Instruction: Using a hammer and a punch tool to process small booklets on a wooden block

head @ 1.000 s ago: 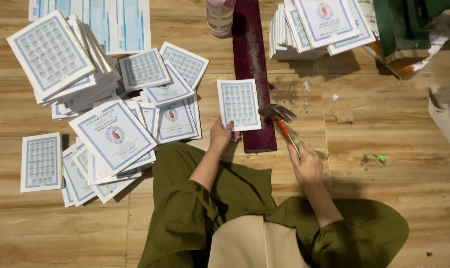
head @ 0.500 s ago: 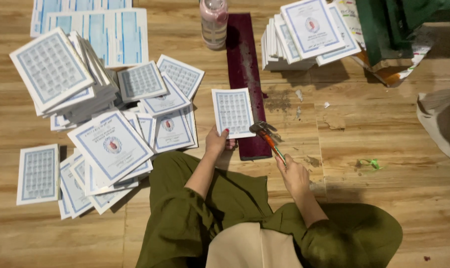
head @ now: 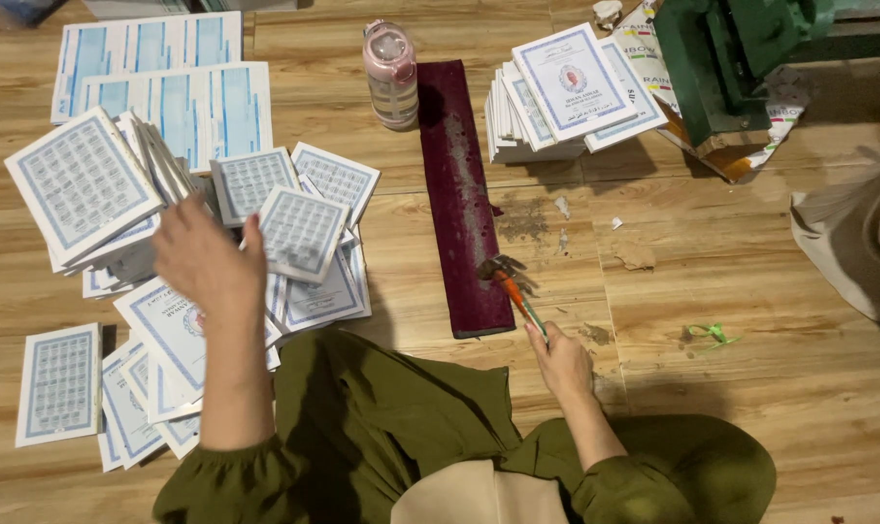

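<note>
— Since a moment ago, the left hand (head: 205, 262) has swung from the dark red strip out to the left, and the booklet (head: 302, 233) it held over that strip now sits tilted on the loose heap of booklets (head: 216, 320) to the left.

— Is it gripping the booklet?

— Fingers are closed on its near left corner, as far as I can see, with the back of the hand turned up. The right hand (head: 559, 364), nearer the body, is wrapped around the handle of a small hammer (head: 511, 287), whose head rests on the near end of the dark red strip (head: 459, 194).

— What could go wrong?

— That heap is uneven and fanned out. Dropping another booklet on its slope could send several sliding toward the knee. The tall leaning stack (head: 90, 194) further left looks ready to topple if brushed.

— And further away?

— A pink bottle (head: 391, 76) stands just beside the strip's far end; a wide hammer swing or a shifted strip could knock it over. The neat pile of booklets (head: 566, 92) at far right is well apart and looks safe.
</note>
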